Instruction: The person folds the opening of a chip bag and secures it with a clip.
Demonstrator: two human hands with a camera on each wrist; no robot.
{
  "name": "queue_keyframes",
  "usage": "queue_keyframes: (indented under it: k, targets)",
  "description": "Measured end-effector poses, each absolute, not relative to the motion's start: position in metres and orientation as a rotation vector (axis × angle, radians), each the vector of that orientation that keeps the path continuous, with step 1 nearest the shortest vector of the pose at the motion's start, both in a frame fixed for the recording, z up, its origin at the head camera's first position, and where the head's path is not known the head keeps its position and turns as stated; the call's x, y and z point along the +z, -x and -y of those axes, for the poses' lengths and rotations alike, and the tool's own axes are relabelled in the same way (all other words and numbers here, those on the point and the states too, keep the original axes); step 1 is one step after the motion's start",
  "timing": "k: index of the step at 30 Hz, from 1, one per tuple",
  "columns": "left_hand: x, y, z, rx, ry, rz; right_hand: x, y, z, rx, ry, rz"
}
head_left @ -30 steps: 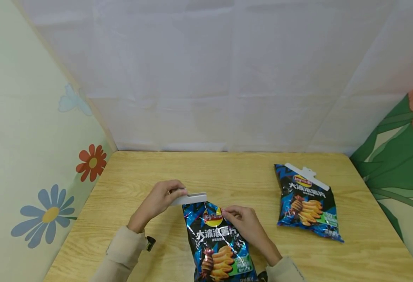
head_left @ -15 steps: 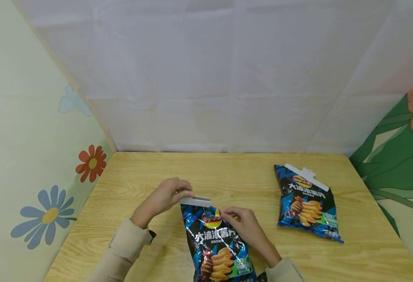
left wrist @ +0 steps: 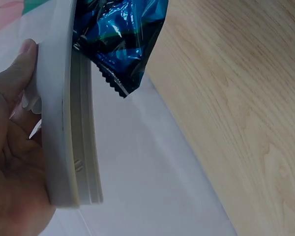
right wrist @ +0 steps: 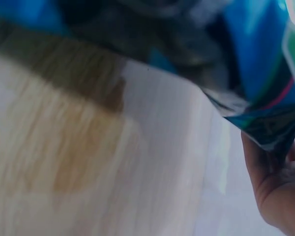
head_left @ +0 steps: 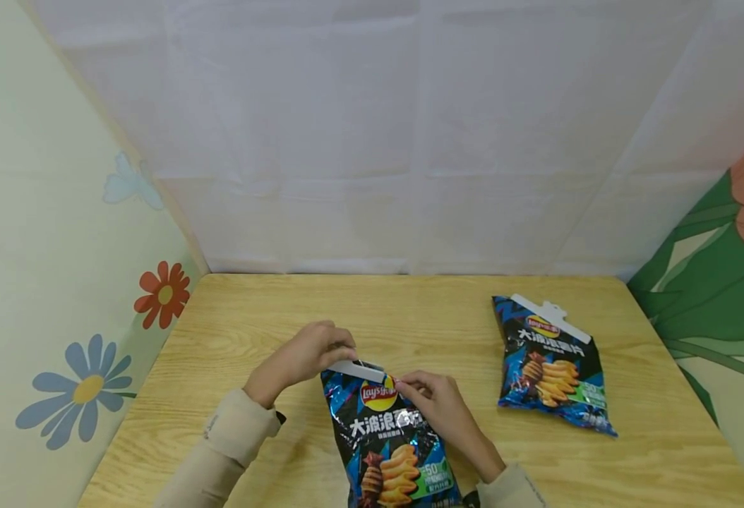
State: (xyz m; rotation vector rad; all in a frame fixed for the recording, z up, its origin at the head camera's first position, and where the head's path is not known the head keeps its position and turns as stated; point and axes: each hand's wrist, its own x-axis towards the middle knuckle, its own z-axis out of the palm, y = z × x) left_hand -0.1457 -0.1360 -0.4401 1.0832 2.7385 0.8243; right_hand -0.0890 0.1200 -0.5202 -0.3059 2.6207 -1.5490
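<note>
A black and blue Lay's chip bag (head_left: 387, 441) lies at the front middle of the table. My left hand (head_left: 305, 356) grips a white bag clip (head_left: 368, 372) at the bag's top edge. In the left wrist view, thumb and fingers squeeze the clip (left wrist: 59, 128) around its handle. Its two bars stand apart at the near end, and the bag's blue corner (left wrist: 128, 49) pokes out beside them. My right hand (head_left: 445, 409) pinches the bag's top right corner. The right wrist view has this hand (right wrist: 280, 191) partly hidden behind the bag's folded corner (right wrist: 270, 125).
A second chip bag (head_left: 553, 374) lies at the right of the wooden table (head_left: 245, 310), a white clip (head_left: 550, 315) across its top. White cloth (head_left: 372, 176) hangs behind the table's back edge. Flower-painted panels (head_left: 86, 233) flank the sides.
My left hand has moved the clip rightward along the bag's top edge, toward my right hand. The clip has tilted, its right end lower. My right hand keeps its pinch almost in place.
</note>
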Motion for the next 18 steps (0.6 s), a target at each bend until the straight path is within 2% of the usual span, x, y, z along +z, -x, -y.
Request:
queue_keyframes:
  k: [6,18]
  targets:
    - [-0.4421,0.1452,0.1338,0.84,-1.062,-2.733,-0.5186,0.0885,-0.1189,-1.58,0.363,-2.646]
    - [-0.446,0.1428,0.1345,0.743,-1.12,-2.853,-0.5192,0.0907,-0.1195,-1.561,0.31,-2.572]
